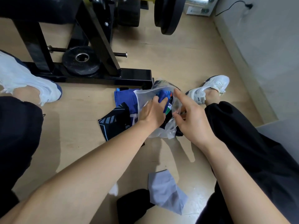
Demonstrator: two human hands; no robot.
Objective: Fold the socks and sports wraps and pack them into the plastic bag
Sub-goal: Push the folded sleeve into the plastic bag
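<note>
A clear plastic bag [146,96] lies on the wooden floor between my legs. My left hand [152,113] reaches into its mouth and grips a folded blue sock [162,96]. My right hand [189,115] pinches the bag's edge with thumb and lower fingers, its forefinger stretched out. Just left of the bag lie a blue wrap [124,98] and a black wrap with grey stripes [113,121]. Nearer to me on the floor are a grey sock [166,194] and a black sock [134,204].
A black weight machine frame [90,75] with a weight plate [81,59] stands just behind the bag. My white shoes [208,88] flank the bag, the left shoe [29,81] at far left. A grey wall [267,50] runs along the right.
</note>
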